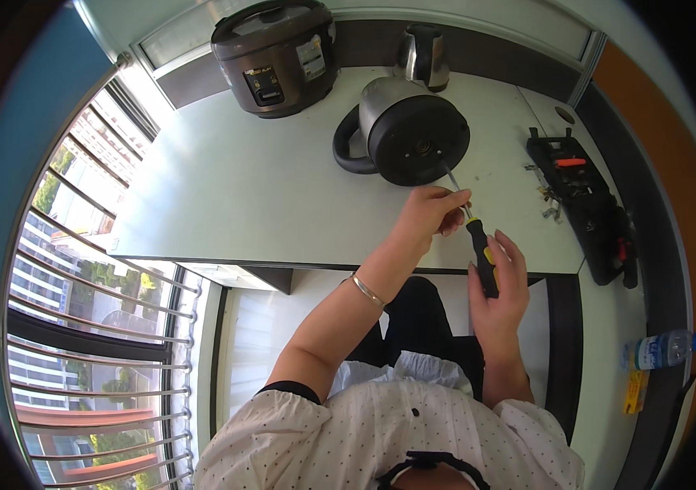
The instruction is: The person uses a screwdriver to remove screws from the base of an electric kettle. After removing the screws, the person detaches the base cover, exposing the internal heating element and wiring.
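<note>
A steel electric kettle (pixel 382 100) lies on its side on the white table, its round black base (pixel 419 155) turned toward me and its black handle to the left. My right hand (pixel 503 278) is closed around the black and yellow handle of a screwdriver (pixel 480 245). The shaft runs up to the kettle's base, its tip at or close to a small hole right of the centre socket. Near the shaft, just below the base, my left hand (pixel 438 211) has its fingers pinched around the shaft; what else they may hold is hidden.
A brown rice cooker (pixel 276 61) stands at the back left, and a second steel kettle (pixel 422 55) behind the first. At the right lies an unfolded black tool case (pixel 581 192) with small loose parts beside it. A water bottle (pixel 665 349) lies farther right. A barred window is on the left.
</note>
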### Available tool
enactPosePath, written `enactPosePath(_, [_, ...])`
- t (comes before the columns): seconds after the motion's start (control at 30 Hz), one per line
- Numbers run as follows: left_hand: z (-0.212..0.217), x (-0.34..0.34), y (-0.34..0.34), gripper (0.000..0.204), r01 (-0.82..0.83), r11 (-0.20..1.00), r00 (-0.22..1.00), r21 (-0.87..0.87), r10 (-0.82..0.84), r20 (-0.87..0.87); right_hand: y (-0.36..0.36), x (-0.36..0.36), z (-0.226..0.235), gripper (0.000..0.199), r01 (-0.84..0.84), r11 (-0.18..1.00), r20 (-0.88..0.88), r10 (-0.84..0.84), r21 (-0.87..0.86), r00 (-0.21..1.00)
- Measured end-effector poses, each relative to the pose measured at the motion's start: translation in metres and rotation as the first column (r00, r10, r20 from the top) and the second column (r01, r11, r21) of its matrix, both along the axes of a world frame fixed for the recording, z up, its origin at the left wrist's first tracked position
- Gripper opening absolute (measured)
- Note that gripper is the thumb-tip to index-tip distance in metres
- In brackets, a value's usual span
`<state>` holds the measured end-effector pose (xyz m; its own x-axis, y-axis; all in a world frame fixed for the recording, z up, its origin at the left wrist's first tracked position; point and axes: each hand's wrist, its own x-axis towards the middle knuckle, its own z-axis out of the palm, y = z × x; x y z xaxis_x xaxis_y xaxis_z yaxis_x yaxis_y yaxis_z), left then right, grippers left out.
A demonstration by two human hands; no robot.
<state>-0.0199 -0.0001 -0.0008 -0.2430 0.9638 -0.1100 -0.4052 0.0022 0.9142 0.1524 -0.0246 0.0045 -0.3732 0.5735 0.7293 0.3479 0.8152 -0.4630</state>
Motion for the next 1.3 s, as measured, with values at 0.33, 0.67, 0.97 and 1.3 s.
enactPosePath(0.33, [-0.001, 0.000, 0.002, 0.026, -0.002, 0.999, 0.996, -0.039, 0.006, 0.092, -0.003, 0.007, -0.011, 0.046, -0.133, 0.958, -0.232, 0.073, -0.255, 0.970])
enactPosePath(0.67, [-0.004, 0.003, -0.001, 0.027, 0.047, 0.999, 0.994, -0.009, -0.046, 0.098, -0.008, 0.011, -0.018, 0.040, -0.162, 0.950, -0.293, 0.080, -0.267, 0.953])
enactPosePath(0.97, [0.001, 0.002, 0.001, 0.027, 0.017, 0.999, 0.997, -0.036, -0.015, 0.073, -0.005, 0.009, -0.017, 0.042, -0.185, 0.953, -0.309, 0.106, -0.239, 0.945])
enactPosePath(1.3, [0.001, 0.004, 0.001, 0.026, 0.015, 1.000, 0.998, -0.021, -0.013, 0.057, -0.001, 0.010, -0.020, 0.043, -0.194, 0.947, -0.309, 0.110, -0.256, 0.945])
